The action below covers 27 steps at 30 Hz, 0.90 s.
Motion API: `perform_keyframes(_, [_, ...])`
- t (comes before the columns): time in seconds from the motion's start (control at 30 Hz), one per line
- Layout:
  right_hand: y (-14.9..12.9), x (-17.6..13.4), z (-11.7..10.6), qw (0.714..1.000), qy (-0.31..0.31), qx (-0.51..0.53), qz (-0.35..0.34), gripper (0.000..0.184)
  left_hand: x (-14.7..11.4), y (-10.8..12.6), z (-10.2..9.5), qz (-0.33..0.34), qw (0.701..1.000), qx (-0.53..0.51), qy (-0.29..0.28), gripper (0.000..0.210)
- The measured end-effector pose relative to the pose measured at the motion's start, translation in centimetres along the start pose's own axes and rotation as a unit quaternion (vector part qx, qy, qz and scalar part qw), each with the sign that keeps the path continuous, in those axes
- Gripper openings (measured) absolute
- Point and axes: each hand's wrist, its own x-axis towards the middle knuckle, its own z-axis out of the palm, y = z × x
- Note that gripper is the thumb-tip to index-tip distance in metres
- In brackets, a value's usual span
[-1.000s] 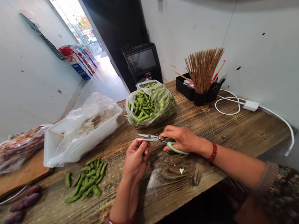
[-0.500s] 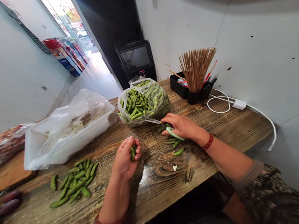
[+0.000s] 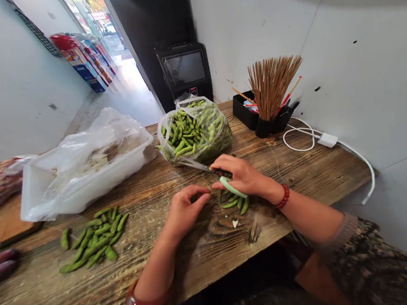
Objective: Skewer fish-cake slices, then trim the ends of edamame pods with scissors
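Note:
My right hand (image 3: 240,173) is closed on scissors (image 3: 229,186) with pale green handles, their blades pointing left along the front of the bag. Beneath it lies a small group of edamame pods (image 3: 244,204). My left hand (image 3: 186,210), just left of the scissors, is turned palm down, thumb and forefinger reaching toward these pods. Its other fingers are curled under; the edamame pods it held a moment ago are hidden from view. A larger pile of edamame pods (image 3: 97,239) lies to the left. Behind both hands stands a clear plastic bag (image 3: 220,138) full of pods.
A white plastic tub (image 3: 47,202) with a plastic bag in it stands at the left, near a cutting board (image 3: 6,229) and purple vegetables (image 3: 0,271). Wooden skewers (image 3: 271,88) stand beside a black box (image 3: 245,113). A white cable (image 3: 353,150) runs along the right side.
My left hand has moved right and turned palm down, so its pods no longer show. My right hand with the scissors has shifted slightly left. The view has tilted a little downward.

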Motion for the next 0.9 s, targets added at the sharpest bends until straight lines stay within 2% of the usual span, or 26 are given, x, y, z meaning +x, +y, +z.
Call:
perform_keyframes(0.07, [0.3,0.2,-0.5,0.998,0.059,-0.001,0.001,0.035,-0.1,0.3,0.7,0.054,0.994,0.077,-0.045,0.007])
perform_keyframes(0.17, [0.6,0.4,-0.8,0.994,0.106,-0.004,-0.003,0.035,-0.3,1.0,2.1,0.088,0.972,0.184,-0.116,0.012])
perform_keyframes(0.27, [0.5,0.5,-0.6,0.995,0.102,0.005,-0.006,0.035,-0.8,1.4,3.2,0.096,0.947,0.266,-0.155,0.013])
perform_keyframes(0.37, [0.3,0.4,-0.2,0.996,0.085,0.006,0.0,0.033,-0.9,1.3,3.4,0.098,0.942,0.282,-0.154,0.013])
perform_keyframes(0.43, [0.4,0.4,-0.1,0.997,0.083,0.004,0.0,0.033,-0.8,1.0,3.0,0.095,0.959,0.237,-0.122,0.012])
perform_keyframes(0.5, [0.4,0.3,0.0,0.996,0.085,0.005,-0.001,0.033,-0.6,0.8,2.1,0.081,0.983,0.15,-0.066,0.008])
perform_keyframes(0.6, [0.5,0.3,0.0,0.997,0.078,0.009,-0.002,0.034,-0.3,0.7,0.5,-0.016,0.999,-0.035,0.012,0.01])
perform_keyframes(0.67, [0.4,0.2,0.0,0.998,0.067,0.014,0.004,0.034,-0.3,0.8,-0.4,-0.095,0.98,-0.17,0.037,0.019])
perform_keyframes(0.73, [0.2,0.2,0.1,0.998,0.053,0.018,0.012,0.034,-0.3,1.1,-0.8,-0.13,0.95,-0.278,0.053,0.029])
perform_keyframes(0.8, [0.0,0.1,0.1,0.999,0.037,0.02,0.017,0.034,-0.3,1.3,-0.9,-0.136,0.931,-0.334,0.064,0.037])
perform_keyframes(0.9, [-0.1,-0.1,0.2,1.0,0.007,0.016,0.021,0.037,-0.3,1.5,-0.7,-0.132,0.924,-0.353,0.071,0.035])
